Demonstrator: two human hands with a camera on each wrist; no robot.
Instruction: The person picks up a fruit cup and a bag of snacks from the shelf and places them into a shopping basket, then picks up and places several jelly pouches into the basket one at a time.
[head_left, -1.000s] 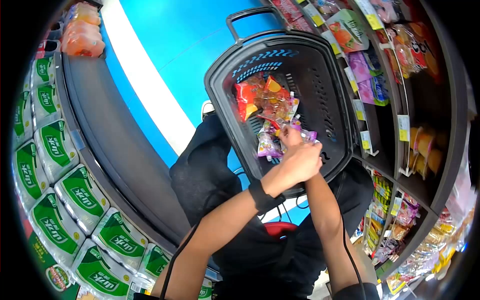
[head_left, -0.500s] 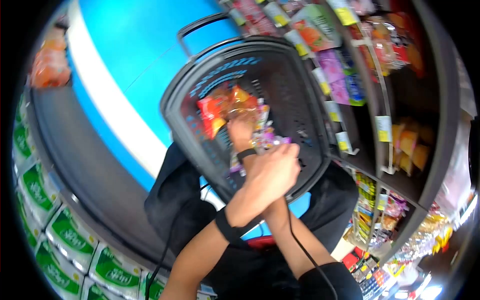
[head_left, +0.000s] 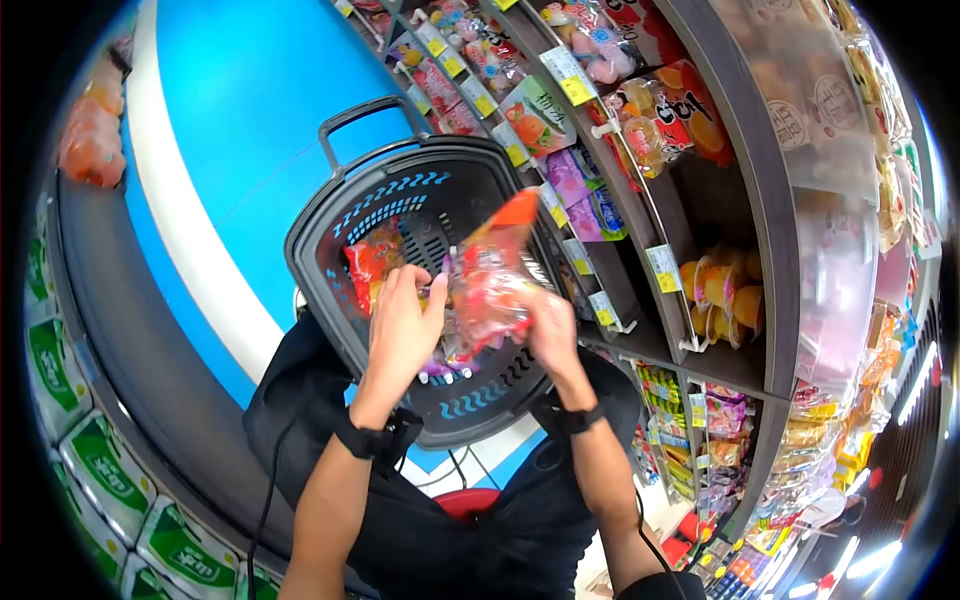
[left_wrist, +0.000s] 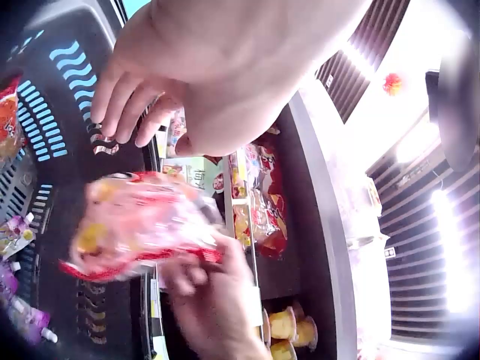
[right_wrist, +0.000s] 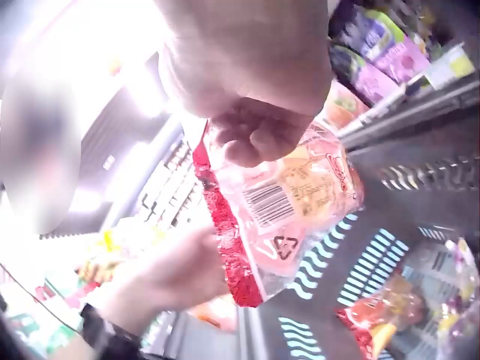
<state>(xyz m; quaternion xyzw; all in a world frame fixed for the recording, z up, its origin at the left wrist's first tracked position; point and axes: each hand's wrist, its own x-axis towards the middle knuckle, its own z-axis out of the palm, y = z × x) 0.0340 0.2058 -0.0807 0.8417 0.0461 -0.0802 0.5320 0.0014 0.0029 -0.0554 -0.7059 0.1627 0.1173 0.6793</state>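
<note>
My right hand (head_left: 552, 325) grips a clear packet (head_left: 488, 290) with red and orange printing by its edge and holds it up over the basket. In the right wrist view the packet (right_wrist: 300, 195) shows a barcode, a recycling mark and a crinkled red seal. My left hand (head_left: 403, 325) is beside it over the basket, fingers loosely extended and apart from the packet in the left wrist view. Below, in the black basket (head_left: 310, 225), lie another red packet (head_left: 365, 275) and several spouted pouches (left_wrist: 30, 319) with purple on them, partly hidden by the hands.
Shelves of bagged sweets (head_left: 655, 125) and jelly cups (head_left: 725, 290) line the right side, their price tags (head_left: 665, 268) jutting toward the basket. At left runs a dark ledge (head_left: 130, 300) with green-and-white packs (head_left: 105, 465). The basket handle (head_left: 365, 110) stands over the blue floor.
The hands were close together, low in the basket; now they are apart. A packet has come up from the basket in my right hand. The view has shifted toward the right-hand shelves.
</note>
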